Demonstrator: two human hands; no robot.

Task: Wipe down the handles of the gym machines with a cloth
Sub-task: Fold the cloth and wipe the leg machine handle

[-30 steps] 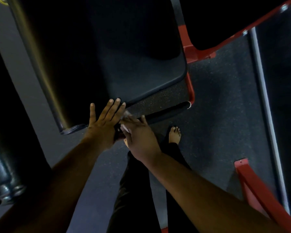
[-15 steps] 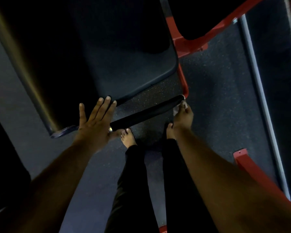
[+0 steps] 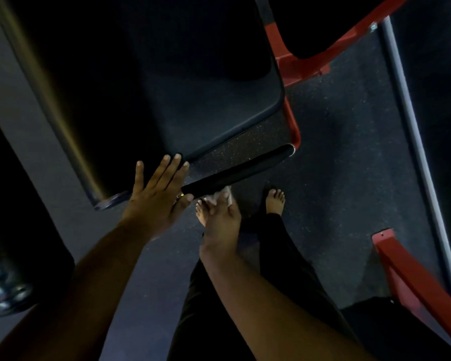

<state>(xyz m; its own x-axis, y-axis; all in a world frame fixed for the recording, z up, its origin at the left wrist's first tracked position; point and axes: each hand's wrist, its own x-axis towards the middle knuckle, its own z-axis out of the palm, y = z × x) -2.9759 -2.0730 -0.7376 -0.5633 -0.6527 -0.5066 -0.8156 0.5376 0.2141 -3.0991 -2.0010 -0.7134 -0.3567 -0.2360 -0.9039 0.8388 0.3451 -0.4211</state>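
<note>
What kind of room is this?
Probably a gym: a dark padded machine seat, a red metal frame, speckled rubber floor, and a black foam-covered handle.

Black handle bar (image 3: pixel 238 168): open floor (image 3: pixel 349 157) to its right and near side. Dark seat pad (image 3: pixel 193 95) crowds it on the far side, with a narrow gap between. Left hand (image 3: pixel 156 194) blocks its left end; red frame (image 3: pixel 293 126) closes off its right end.
</note>
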